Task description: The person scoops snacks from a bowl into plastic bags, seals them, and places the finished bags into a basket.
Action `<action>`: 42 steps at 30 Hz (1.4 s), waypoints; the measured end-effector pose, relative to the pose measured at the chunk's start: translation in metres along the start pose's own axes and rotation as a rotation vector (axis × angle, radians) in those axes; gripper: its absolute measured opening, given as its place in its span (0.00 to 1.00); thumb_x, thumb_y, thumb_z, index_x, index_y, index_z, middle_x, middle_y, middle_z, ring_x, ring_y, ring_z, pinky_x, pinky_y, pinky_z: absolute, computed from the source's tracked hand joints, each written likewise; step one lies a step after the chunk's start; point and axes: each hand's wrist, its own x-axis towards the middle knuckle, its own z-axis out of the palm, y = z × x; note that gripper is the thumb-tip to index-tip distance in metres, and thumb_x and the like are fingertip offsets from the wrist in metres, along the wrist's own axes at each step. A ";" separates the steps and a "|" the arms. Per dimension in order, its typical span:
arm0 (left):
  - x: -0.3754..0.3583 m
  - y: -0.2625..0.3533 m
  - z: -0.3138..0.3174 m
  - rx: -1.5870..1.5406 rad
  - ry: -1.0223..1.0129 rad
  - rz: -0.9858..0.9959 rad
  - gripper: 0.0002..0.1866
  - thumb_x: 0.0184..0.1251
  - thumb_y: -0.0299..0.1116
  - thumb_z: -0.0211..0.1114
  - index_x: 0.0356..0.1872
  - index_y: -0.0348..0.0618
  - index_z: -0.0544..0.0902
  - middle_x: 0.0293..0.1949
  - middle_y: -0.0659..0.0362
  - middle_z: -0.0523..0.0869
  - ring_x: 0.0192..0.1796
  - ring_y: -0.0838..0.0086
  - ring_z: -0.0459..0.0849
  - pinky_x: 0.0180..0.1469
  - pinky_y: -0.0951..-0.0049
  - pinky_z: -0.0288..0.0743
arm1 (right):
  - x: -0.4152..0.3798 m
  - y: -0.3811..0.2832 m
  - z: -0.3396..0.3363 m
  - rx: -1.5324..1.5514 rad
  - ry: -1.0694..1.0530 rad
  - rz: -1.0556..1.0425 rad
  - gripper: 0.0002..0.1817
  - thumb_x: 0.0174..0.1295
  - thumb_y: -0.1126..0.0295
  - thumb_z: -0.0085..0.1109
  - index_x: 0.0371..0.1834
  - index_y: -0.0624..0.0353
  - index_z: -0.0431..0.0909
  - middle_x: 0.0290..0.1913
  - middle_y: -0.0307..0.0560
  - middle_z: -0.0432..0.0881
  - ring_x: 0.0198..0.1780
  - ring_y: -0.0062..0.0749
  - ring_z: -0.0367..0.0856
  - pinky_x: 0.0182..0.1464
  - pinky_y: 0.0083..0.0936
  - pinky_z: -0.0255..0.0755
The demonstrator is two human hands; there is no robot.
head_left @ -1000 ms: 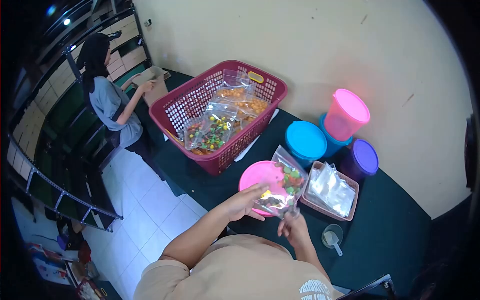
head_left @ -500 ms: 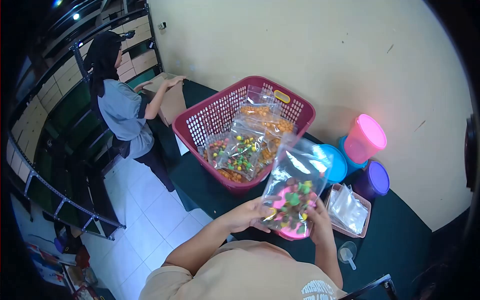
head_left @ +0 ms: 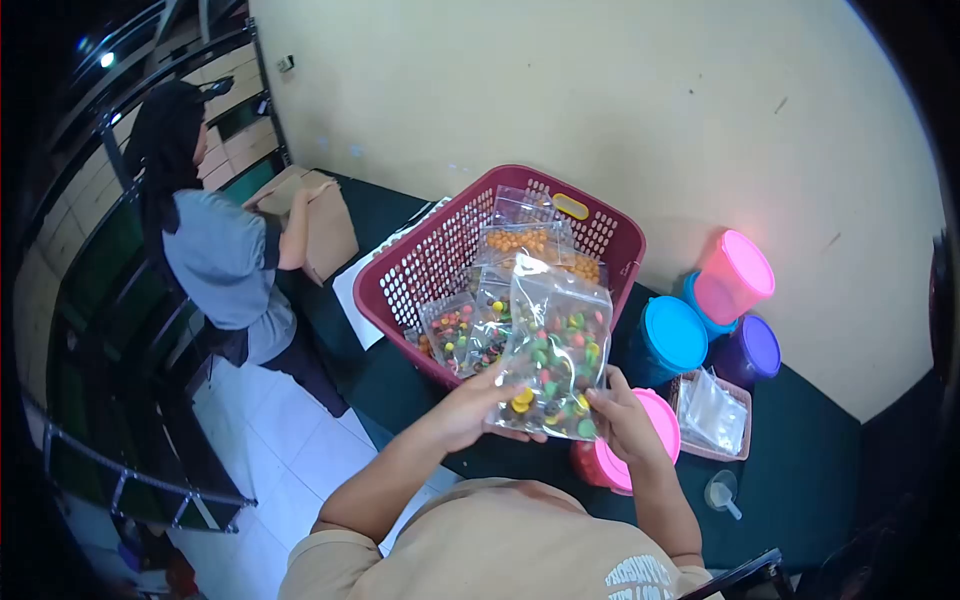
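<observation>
A clear zip bag of colourful candies [head_left: 555, 365] is held upright between my two hands, in front of the basket's near side. My left hand [head_left: 478, 408] grips its lower left edge, with the fingers partly behind the bag. On the lower right edge, my right hand [head_left: 622, 412] is closed with the thumb at the front. Behind the bag stands a maroon laundry basket [head_left: 425, 250], holding several filled bags, some with orange snacks [head_left: 520, 240] and some with colourful candies [head_left: 450, 325]. A tub with a pink lid [head_left: 655, 425] is partly hidden by my right hand.
Right of the basket stand a blue-lidded tub [head_left: 675, 333], a pink tub [head_left: 735, 265] and a purple tub [head_left: 755, 345]. A small tray [head_left: 745, 450] holds empty clear bags [head_left: 715, 412]. Nearby lies a scoop [head_left: 722, 492]. At left, another person [head_left: 225, 250] handles a cardboard box [head_left: 328, 232].
Both my hands have moved the candy bag left and up, closer to the basket, uncovering the pink-lidded tub. The camera view has shifted. The other person still handles the box.
</observation>
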 end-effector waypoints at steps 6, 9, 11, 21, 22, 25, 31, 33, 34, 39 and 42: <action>0.031 0.056 -0.064 0.292 0.233 0.180 0.29 0.73 0.39 0.55 0.70 0.49 0.55 0.58 0.51 0.75 0.57 0.62 0.80 0.45 0.59 0.84 | 0.085 -0.001 0.023 -0.017 0.073 -0.079 0.32 0.67 0.67 0.54 0.70 0.60 0.49 0.60 0.55 0.69 0.52 0.39 0.80 0.38 0.40 0.85; 0.050 0.063 -0.097 0.407 0.358 0.252 0.26 0.72 0.35 0.53 0.68 0.48 0.58 0.54 0.49 0.77 0.48 0.61 0.85 0.42 0.65 0.84 | 0.125 0.013 0.031 0.001 0.112 -0.058 0.33 0.67 0.67 0.54 0.70 0.60 0.48 0.61 0.56 0.68 0.52 0.43 0.80 0.37 0.38 0.85; 0.064 0.051 -0.127 0.428 0.380 0.180 0.24 0.72 0.35 0.53 0.67 0.46 0.61 0.54 0.50 0.79 0.41 0.60 0.88 0.40 0.66 0.83 | 0.132 0.014 0.036 0.040 0.095 -0.068 0.33 0.67 0.66 0.54 0.70 0.60 0.48 0.61 0.57 0.69 0.49 0.46 0.82 0.34 0.37 0.85; 0.056 0.057 -0.121 0.393 0.421 0.142 0.19 0.72 0.37 0.51 0.59 0.42 0.71 0.49 0.52 0.82 0.34 0.66 0.87 0.33 0.76 0.79 | 0.147 0.012 0.034 0.145 -0.088 0.038 0.32 0.67 0.69 0.53 0.70 0.57 0.49 0.60 0.57 0.73 0.48 0.50 0.83 0.33 0.32 0.86; 0.054 0.058 -0.124 0.376 0.420 0.162 0.19 0.72 0.35 0.51 0.61 0.44 0.70 0.49 0.53 0.82 0.39 0.70 0.86 0.32 0.78 0.78 | 0.145 0.004 0.046 0.074 -0.037 0.056 0.32 0.67 0.73 0.53 0.70 0.57 0.48 0.60 0.57 0.72 0.48 0.47 0.83 0.34 0.33 0.87; 0.057 0.053 -0.122 0.433 0.484 0.257 0.20 0.72 0.32 0.53 0.63 0.45 0.66 0.51 0.54 0.81 0.45 0.72 0.84 0.35 0.76 0.79 | 0.157 0.018 0.047 -0.267 0.116 -0.051 0.31 0.66 0.77 0.52 0.69 0.56 0.49 0.57 0.55 0.75 0.48 0.41 0.82 0.35 0.34 0.87; 0.059 0.054 -0.124 0.445 0.469 0.330 0.27 0.69 0.27 0.55 0.68 0.48 0.61 0.62 0.53 0.72 0.48 0.71 0.81 0.47 0.69 0.77 | 0.161 0.033 0.030 -0.177 0.105 -0.166 0.33 0.64 0.79 0.55 0.69 0.56 0.49 0.59 0.58 0.73 0.49 0.35 0.80 0.35 0.33 0.86; 0.055 0.057 -0.120 0.301 0.545 0.349 0.30 0.66 0.25 0.58 0.68 0.44 0.59 0.62 0.52 0.70 0.49 0.70 0.81 0.49 0.70 0.76 | 0.159 0.028 0.033 -0.224 0.095 -0.150 0.34 0.64 0.79 0.55 0.70 0.57 0.48 0.60 0.59 0.72 0.50 0.35 0.79 0.35 0.31 0.86; 0.057 0.055 -0.127 0.341 0.565 0.368 0.32 0.65 0.26 0.59 0.70 0.44 0.58 0.66 0.51 0.65 0.58 0.63 0.76 0.59 0.64 0.70 | 0.156 0.022 0.036 -0.300 0.082 -0.102 0.37 0.64 0.77 0.57 0.71 0.57 0.47 0.61 0.59 0.71 0.50 0.35 0.79 0.36 0.29 0.85; 0.065 0.046 -0.139 0.536 0.688 0.595 0.34 0.65 0.28 0.59 0.71 0.44 0.56 0.75 0.50 0.50 0.73 0.54 0.55 0.71 0.59 0.54 | 0.167 0.040 0.027 -0.839 0.120 0.026 0.46 0.59 0.58 0.67 0.73 0.62 0.49 0.64 0.63 0.69 0.47 0.37 0.81 0.43 0.29 0.78; 0.066 0.045 -0.139 0.529 0.631 0.531 0.32 0.65 0.28 0.58 0.70 0.43 0.58 0.73 0.51 0.54 0.71 0.55 0.59 0.70 0.60 0.55 | 0.179 0.061 0.013 -0.817 0.145 -0.103 0.44 0.58 0.55 0.67 0.71 0.64 0.55 0.61 0.63 0.71 0.47 0.38 0.81 0.46 0.30 0.77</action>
